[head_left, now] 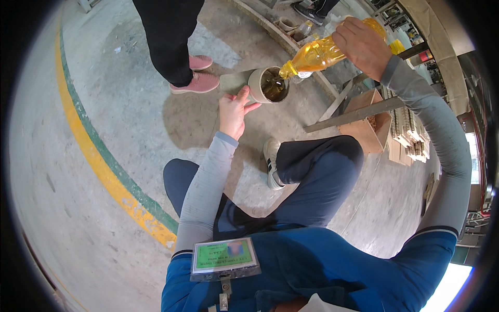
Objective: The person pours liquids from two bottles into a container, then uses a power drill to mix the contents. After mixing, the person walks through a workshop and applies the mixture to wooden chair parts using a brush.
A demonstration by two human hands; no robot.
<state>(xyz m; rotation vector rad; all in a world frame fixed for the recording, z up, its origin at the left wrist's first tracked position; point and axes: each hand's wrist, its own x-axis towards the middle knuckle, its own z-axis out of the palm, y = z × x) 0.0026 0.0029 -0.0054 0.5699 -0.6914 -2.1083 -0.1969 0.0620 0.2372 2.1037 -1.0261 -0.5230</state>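
Observation:
My left hand (235, 113) grips a pale round pot (253, 83) by its near left side, thumb and fingers against its wall. Dark liquid shows inside the pot, and a flat grey-beige part (235, 82) juts out to its left. Up and to the right, my right hand (361, 46) is wrapped around a clear plastic bottle (315, 56) of yellow liquid. The bottle is tilted, its yellow-ringed neck pointing down left at the pot's rim. Whether liquid is flowing out is hard to make out.
Someone in black trousers and pink shoes (200, 83) stands just beyond the pot. At right are a wooden frame (358, 112), a cardboard box (358, 122) and stacked pale pieces (408, 132). A yellow and green line (112, 187) curves along the floor at left.

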